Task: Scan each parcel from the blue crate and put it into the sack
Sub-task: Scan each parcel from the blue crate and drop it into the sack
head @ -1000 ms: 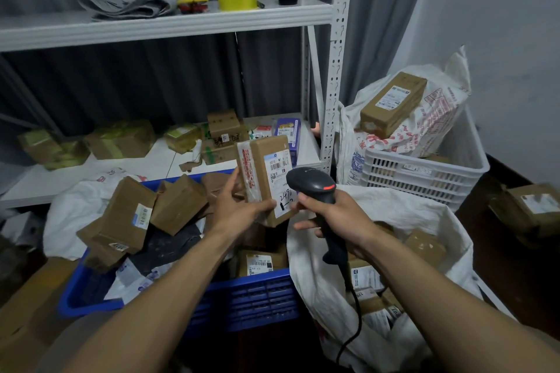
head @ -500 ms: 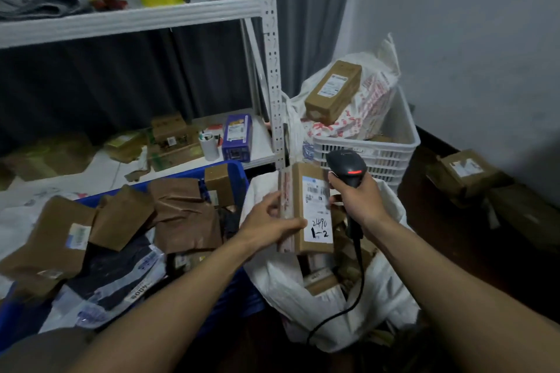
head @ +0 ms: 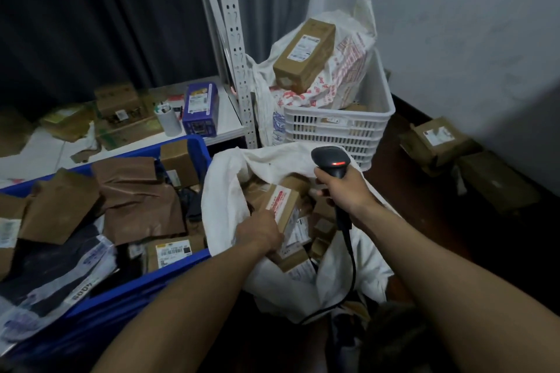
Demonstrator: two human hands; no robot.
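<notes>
Head view. Left hand (head: 260, 233): it grasps the near end of a parcel (head: 283, 206), with the back of the hand toward the camera. The fingertips are hidden behind the carton, so how far they wrap round cannot be told.

Right hand (head: 342, 188): it is clenched round the grip of a scanner (head: 330, 160), held upright above the far side of the sack (head: 224, 191). A red light shows on the scanner's head. Its cable (head: 353, 254) drops from the grip and curves down across the sack's front.

The parcel is a small brown carton, sealed with white tape printed in red. It is tilted, inside the sack's open mouth, and rests on or just above other cartons (head: 324, 230) there; which one cannot be told. Its printed label faces down and to the right and cannot be read.

The sack is white cloth with its rim folded outward, and it stands touching the right end of the crate (head: 136, 288). The crate is blue and holds brown mailers (head: 136, 200), dark poly bags and a labelled carton (head: 172, 251). Its left part is cut off by the frame edge.

Behind the sack stands a white basket (head: 333, 130), with a long box (head: 303, 54) lying on the bags heaped in it. A shelf post (head: 235, 39) rises just to its left. Two cartons (head: 436, 139) lie on the dark floor at the right, and their labels are blurred.
</notes>
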